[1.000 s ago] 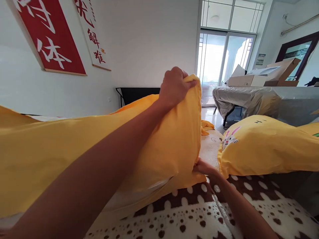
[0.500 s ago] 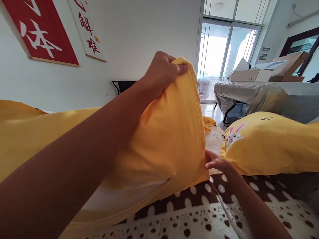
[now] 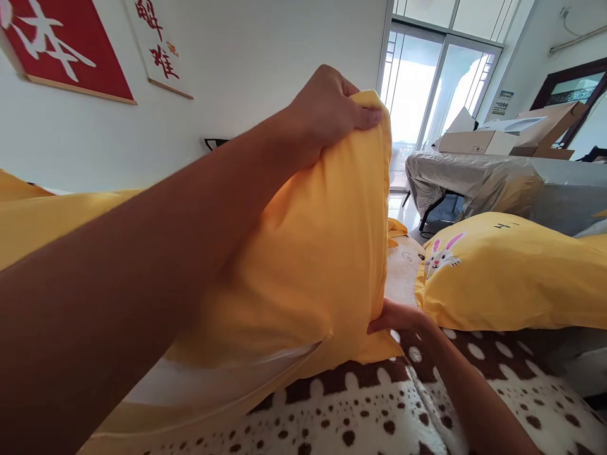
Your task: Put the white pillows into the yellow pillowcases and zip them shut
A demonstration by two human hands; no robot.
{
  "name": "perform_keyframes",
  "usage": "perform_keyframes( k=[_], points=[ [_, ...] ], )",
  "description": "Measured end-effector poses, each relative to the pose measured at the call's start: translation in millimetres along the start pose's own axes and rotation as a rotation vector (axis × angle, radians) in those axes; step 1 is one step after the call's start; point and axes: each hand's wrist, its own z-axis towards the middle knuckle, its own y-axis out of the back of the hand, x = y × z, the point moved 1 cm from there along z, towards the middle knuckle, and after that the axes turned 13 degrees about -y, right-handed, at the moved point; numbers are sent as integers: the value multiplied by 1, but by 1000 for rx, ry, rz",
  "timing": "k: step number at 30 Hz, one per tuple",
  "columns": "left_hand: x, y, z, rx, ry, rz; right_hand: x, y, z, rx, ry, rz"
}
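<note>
A yellow pillowcase stands tilted up in front of me with a white pillow showing through the long slit in its side. My left hand is closed on its raised top corner, thumb on the near side. Lower down, my right hand grips the right edge near the bottom corner; some of its fingers are hidden behind the cloth. That bottom corner rests on a brown and white spotted blanket.
To the right lies another yellow pillow with an embroidered rabbit. Behind it, a plastic-covered table holds open cardboard boxes. A glass sliding door is at the back; scrolls hang on the left wall.
My left hand has lifted the top corner slightly up and to the right. My right hand has shifted a little left and down, its thumb now over the pillowcase's edge.
</note>
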Motion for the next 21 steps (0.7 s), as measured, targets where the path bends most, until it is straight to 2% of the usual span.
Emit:
perform_keyframes(
  k=[4, 6, 8, 11, 14, 16, 18, 21],
  points=[
    [4, -4, 3, 47, 7, 5, 0, 18, -11, -9, -139, -222],
    [6, -7, 5, 49, -8, 21, 8, 27, -21, -21, -136, -252],
    [8, -11, 6, 59, -19, 30, 23, 28, -29, -53, 31, -104],
    [10, -19, 5, 106, 2, 10, 45, 16, -35, -196, 299, 322],
    [15, -20, 2, 195, 61, 57, 55, -2, -33, -359, 293, 539],
    [23, -11, -1, 308, 99, 132, 55, -6, -32, -406, 271, 551],
    [35, 7, -9, 423, 148, 194, 52, -4, -31, -411, 266, 546],
    [56, 45, -32, 535, 361, 265, 45, 3, -30, -386, 243, 551]
  ],
)
